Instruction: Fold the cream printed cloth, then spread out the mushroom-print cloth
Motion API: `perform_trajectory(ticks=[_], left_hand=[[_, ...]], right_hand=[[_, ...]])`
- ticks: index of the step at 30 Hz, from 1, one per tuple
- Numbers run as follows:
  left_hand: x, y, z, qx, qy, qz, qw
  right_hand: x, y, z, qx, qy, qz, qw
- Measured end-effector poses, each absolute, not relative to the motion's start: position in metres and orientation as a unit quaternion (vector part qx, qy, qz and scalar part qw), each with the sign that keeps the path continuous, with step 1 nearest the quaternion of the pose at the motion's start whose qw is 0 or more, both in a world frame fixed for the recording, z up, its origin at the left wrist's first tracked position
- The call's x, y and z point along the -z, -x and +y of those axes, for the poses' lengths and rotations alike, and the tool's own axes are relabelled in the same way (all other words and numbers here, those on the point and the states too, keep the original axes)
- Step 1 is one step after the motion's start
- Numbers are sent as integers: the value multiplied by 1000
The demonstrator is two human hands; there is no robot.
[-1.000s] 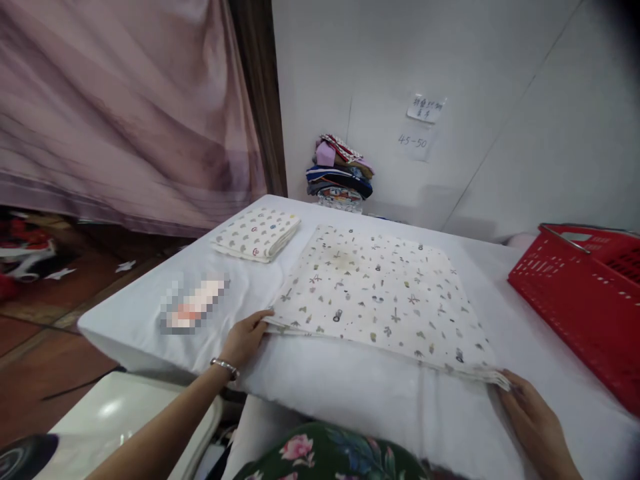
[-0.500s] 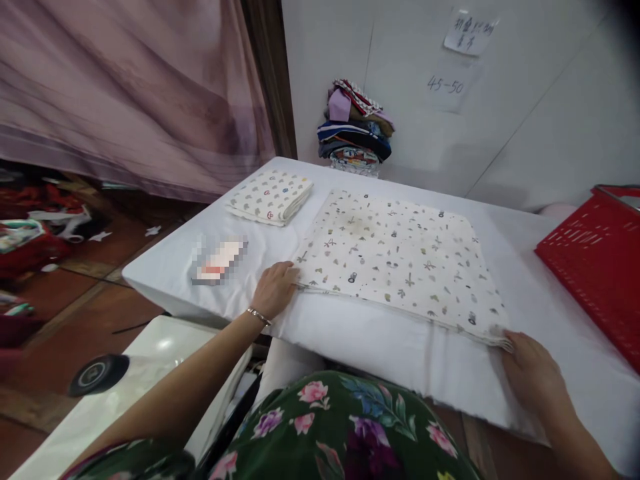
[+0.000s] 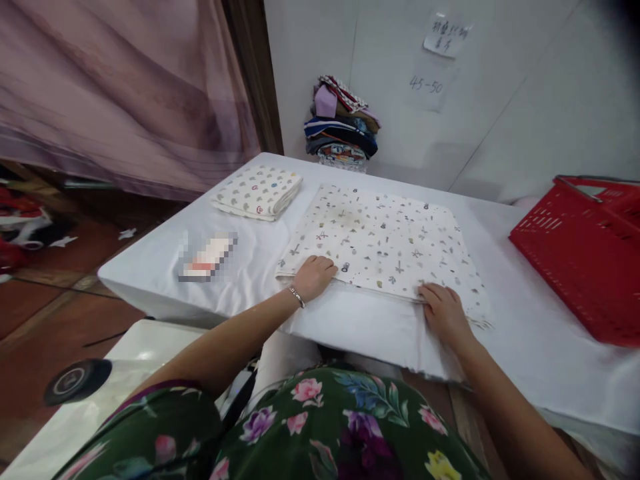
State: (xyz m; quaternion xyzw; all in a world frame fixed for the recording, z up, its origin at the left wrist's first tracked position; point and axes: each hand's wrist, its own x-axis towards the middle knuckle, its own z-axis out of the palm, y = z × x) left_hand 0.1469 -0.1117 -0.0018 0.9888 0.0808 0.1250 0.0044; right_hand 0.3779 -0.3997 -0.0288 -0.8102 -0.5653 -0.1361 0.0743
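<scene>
Fingers (image 3: 327,265) close together, pinch unclear, left hand (image 3: 313,277) and right hand (image 3: 446,312) have moved inward along the printed cloth (image 3: 383,243).

A lane of white tablecloth (image 3: 505,267) runs near to far between the flat printed cloth (image 3: 385,233) and the red plastic basket (image 3: 575,260), whose raised side blocks the right. A narrower passage separates that cloth from the folded patterned cloth (image 3: 257,190) and the pixelated object (image 3: 207,257) on the left. At the near edge, the left hand (image 3: 315,277) and right hand (image 3: 445,310) leave a gap between them. The folded clothes stack (image 3: 343,127) and wall (image 3: 390,73) obstruct the far side.
</scene>
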Motion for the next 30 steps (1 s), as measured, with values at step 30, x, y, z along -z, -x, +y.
perform_trajectory(ticks=[30], left_hand=[[22, -175, -104, -140, -975, 102, 139]], right_hand=[[39, -344, -324, 106, 756, -557, 328]])
